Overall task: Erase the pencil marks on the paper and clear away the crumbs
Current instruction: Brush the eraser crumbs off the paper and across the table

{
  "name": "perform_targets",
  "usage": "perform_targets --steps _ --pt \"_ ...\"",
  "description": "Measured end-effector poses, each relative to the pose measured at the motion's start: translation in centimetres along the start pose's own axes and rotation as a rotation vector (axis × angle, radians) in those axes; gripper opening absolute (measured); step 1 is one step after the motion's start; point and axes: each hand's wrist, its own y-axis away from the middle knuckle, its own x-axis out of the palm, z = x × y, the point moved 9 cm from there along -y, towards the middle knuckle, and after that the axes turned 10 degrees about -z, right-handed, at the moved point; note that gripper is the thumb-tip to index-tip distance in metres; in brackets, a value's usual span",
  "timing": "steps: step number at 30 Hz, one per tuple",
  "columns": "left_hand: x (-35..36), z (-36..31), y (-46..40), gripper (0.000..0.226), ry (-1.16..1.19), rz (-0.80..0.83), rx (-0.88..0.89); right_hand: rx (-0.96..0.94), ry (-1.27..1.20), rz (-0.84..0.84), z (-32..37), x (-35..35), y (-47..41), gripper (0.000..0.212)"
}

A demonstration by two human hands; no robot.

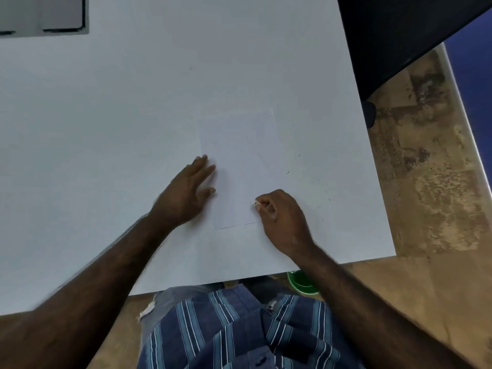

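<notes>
A white sheet of paper [241, 155] lies on the white table [133, 115], hard to tell from it. My left hand [186, 194] rests flat, fingers spread, on the sheet's left edge. My right hand [279, 214] is closed near the sheet's lower right part, pinching a small white eraser [257, 205] whose tip touches the paper. Faint pencil marks show beside the eraser tip. Dark eraser crumbs [306, 177] are scattered on the table to the right of the sheet.
The table's right edge and near edge are close to my right hand. A green round container [302, 282] sits on the floor under the table's near edge. A dark object [399, 35] fills the far right; a grey device [42, 14] lies far left.
</notes>
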Motion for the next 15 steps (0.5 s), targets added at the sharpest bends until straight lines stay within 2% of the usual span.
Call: perform_targets --steps 3,6,8,11,13,15 --pt "1.6 0.4 3.0 0.072 -0.069 0.099 0.096 -0.072 -0.014 0.088 1.6 2.0 1.0 0.006" --pt "2.6 0.7 5.1 0.074 -0.153 0.160 0.120 -0.001 -0.062 0.168 2.0 3.3 1.5 0.011" --pt "1.8 0.2 5.8 0.066 -0.111 0.071 0.089 0.134 -0.135 0.222 1.6 4.1 1.6 0.016" --pt "-0.5 -1.3 6.6 0.043 0.104 -0.148 -0.059 0.475 -0.364 0.287 0.5 5.4 1.9 0.020" --pt "-1.0 -2.3 6.8 0.034 0.319 -0.160 -0.192 0.641 -0.504 0.290 0.2 5.9 2.0 0.018" --pt "-0.6 -3.2 6.8 0.037 0.460 -0.112 -0.287 0.733 -0.609 0.288 0.4 6.2 1.9 0.019"
